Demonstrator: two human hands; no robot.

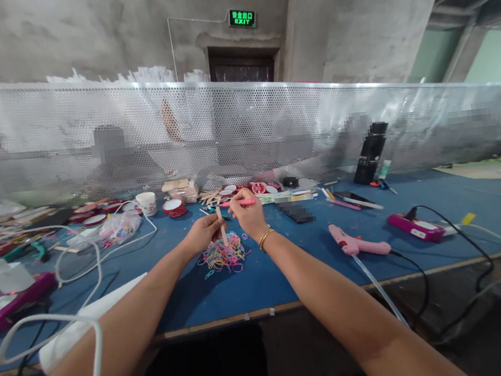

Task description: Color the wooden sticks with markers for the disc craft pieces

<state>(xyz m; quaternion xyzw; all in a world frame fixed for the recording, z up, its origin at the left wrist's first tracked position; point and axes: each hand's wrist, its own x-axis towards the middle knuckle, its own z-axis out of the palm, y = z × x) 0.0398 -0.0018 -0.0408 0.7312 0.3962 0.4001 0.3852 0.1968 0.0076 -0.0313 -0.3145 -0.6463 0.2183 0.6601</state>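
My left hand (207, 232) grips a flat wooden craft stick (221, 222), held upright. A pink marker (243, 202) is in my right hand (250, 215), its tip pointing left at the upper part of the stick. I cannot tell whether tip and wood touch. Right below both hands lies a loose heap of small colourful plastic clips or loops (224, 256) on the blue table (190, 297). More craft sticks (210, 197) lie scattered just behind my hands.
A pink glue gun (359, 243) and a purple power strip (415, 228) with cords lie to the right. A black bottle (370, 153) stands near the perforated metal screen (244, 128). At left are a paper cup (146, 203), red round tins (174, 208), white cables and another purple strip (19, 302).
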